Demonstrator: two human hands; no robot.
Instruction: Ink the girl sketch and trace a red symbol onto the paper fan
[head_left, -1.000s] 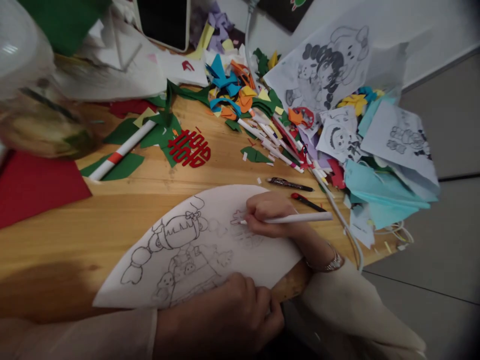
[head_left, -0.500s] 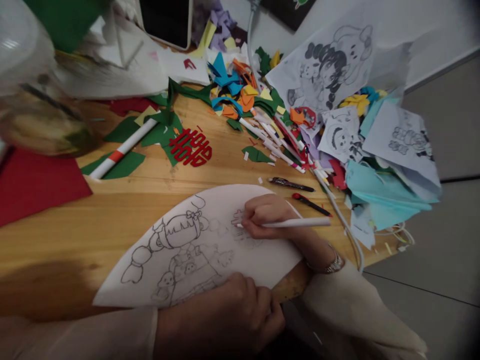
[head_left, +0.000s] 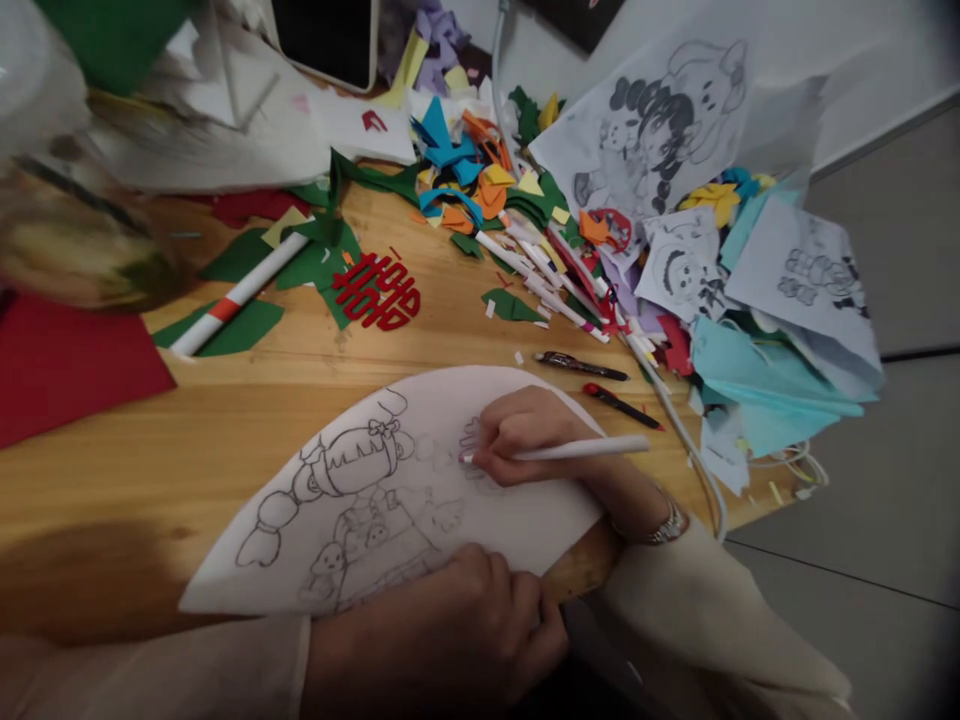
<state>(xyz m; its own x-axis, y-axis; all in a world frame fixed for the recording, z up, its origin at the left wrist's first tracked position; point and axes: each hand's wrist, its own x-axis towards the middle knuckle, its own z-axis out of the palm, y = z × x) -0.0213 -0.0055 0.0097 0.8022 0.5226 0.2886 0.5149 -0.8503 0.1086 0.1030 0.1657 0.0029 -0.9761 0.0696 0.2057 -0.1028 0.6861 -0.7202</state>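
A white fan-shaped sheet of paper point(head_left: 262, 590) lies at the table's front edge, bearing a line drawing of a figure with a braid and a bow. My right hand point(head_left: 529, 435) is closed around a slim white marker pen point(head_left: 600, 447). The pen's tip touches the paper beside a small pinkish-purple drawing point(head_left: 471, 437), partly covered by my fingers. Across the lower edge of the sheet lies my left hand point(head_left: 450, 630), its fingers curled over that edge; the fingertips are hidden.
Beyond the paper lie a black pen point(head_left: 581, 366), a red-and-black pen point(head_left: 622, 406) and a red paper cutout point(head_left: 379, 290). Colourful scraps point(head_left: 457, 165) and several markers crowd the back. A grey cable point(head_left: 682, 435) runs down the right; a clear cup point(head_left: 75, 230) stands left.
My right hand has shifted slightly left with the marker pen, whose tip is now lower on the small drawing. The left hand stays in place; the view has moved slightly.
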